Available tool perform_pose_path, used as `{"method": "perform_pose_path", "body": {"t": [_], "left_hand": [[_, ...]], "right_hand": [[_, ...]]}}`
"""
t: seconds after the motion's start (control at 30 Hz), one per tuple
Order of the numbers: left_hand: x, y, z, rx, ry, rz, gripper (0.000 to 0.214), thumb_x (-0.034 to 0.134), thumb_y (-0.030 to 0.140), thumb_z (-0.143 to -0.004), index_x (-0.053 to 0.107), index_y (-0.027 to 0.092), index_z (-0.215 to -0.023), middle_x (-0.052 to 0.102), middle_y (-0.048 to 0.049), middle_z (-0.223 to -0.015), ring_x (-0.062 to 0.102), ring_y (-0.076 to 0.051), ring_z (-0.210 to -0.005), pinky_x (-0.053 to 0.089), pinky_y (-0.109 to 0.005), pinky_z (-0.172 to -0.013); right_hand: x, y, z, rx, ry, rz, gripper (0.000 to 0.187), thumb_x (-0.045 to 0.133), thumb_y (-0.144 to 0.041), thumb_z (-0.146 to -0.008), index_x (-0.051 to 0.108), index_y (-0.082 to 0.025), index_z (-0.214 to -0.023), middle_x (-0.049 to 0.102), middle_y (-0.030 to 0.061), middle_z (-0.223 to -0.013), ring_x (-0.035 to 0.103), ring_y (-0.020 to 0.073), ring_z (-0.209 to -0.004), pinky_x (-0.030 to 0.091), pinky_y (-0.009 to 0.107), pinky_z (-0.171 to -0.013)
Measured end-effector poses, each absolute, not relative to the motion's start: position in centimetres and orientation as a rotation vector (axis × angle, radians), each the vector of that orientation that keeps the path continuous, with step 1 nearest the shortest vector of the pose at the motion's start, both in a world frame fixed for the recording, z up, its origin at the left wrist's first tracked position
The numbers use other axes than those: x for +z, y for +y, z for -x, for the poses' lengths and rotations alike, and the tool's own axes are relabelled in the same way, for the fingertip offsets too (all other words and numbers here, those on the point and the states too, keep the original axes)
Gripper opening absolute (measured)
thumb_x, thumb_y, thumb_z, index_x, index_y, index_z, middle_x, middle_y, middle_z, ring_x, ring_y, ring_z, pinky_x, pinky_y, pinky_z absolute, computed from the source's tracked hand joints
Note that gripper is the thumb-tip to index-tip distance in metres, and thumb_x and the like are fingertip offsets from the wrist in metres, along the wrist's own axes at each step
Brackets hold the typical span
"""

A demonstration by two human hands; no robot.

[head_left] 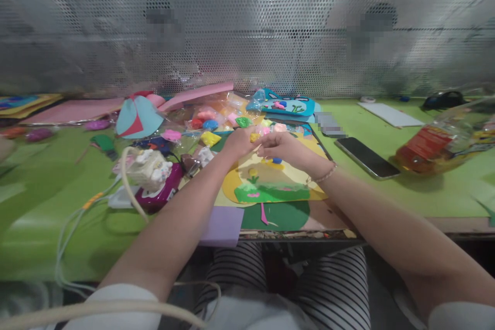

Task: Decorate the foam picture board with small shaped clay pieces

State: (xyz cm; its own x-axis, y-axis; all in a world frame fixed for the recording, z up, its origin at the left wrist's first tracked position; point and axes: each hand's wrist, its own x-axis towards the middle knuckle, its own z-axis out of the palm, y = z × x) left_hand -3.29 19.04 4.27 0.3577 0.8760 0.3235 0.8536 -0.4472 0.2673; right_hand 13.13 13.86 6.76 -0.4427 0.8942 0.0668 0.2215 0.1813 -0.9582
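Observation:
Over a yellow craft picture (282, 175) with a green clay strip along its lower part, my two hands meet. My left hand (240, 143) is closed on a small lump of yellow clay (254, 137), which shows at its fingertips. Right beside it, my right hand (286, 150) has its fingertips drawn together; whether it holds a bit of clay is too small to tell. A dark blue clay piece (277, 160) lies under the right hand. Left of my left hand is a yellow clay packet (210, 138), with green clay (243, 122) and blue clay (211, 125) behind.
A phone (367, 157) and a tilted bottle of amber liquid (429, 147) lie on the right. On the left are a purple device (164, 191), cables (79, 211) and a light blue paper cutout (139, 117). A perforated metal panel (247, 26) closes off the back.

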Motion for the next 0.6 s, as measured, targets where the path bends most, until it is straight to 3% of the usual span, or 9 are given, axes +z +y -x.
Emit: {"method": "perform_pose_path", "body": {"t": [0.17,0.4,0.6], "left_hand": [[4.17,18.99,3.26,0.668,1.642,-2.559,0.040,0.058,0.037,-0.076,0.060,0.017,-0.110,0.068,-0.0104,-0.089,0.063,-0.026,-0.087,0.042,-0.029,-0.068],[4.47,18.90,3.29,0.618,1.634,-2.554,0.041,0.062,0.032,-0.072,0.060,0.016,-0.109,0.068,-0.0100,-0.087,0.063,-0.026,-0.085,0.041,-0.028,-0.065],[4.64,18.65,3.25,0.626,1.635,-2.547,0.038,0.056,0.038,-0.077,0.060,0.016,-0.108,0.068,-0.0100,-0.088,0.063,-0.025,-0.084,0.041,-0.028,-0.066]], "right_hand": [[6.76,14.00,-13.32,1.240,-1.811,1.037,0.022,0.072,-0.014,-0.062,0.069,-0.015,-0.084,0.060,-0.0041,-0.061,0.053,0.0066,-0.053,0.044,0.019,-0.049],[7.00,13.73,-13.17,1.399,-1.741,1.007,0.022,0.075,-0.018,-0.063,0.070,-0.016,-0.085,0.070,0.0018,-0.074,0.062,0.0103,-0.070,0.051,0.023,-0.066],[6.91,13.77,-13.10,1.356,-1.757,1.023,0.026,0.077,-0.019,-0.060,0.070,-0.015,-0.084,0.066,-0.0001,-0.069,0.058,0.0089,-0.062,0.047,0.022,-0.058]]}}
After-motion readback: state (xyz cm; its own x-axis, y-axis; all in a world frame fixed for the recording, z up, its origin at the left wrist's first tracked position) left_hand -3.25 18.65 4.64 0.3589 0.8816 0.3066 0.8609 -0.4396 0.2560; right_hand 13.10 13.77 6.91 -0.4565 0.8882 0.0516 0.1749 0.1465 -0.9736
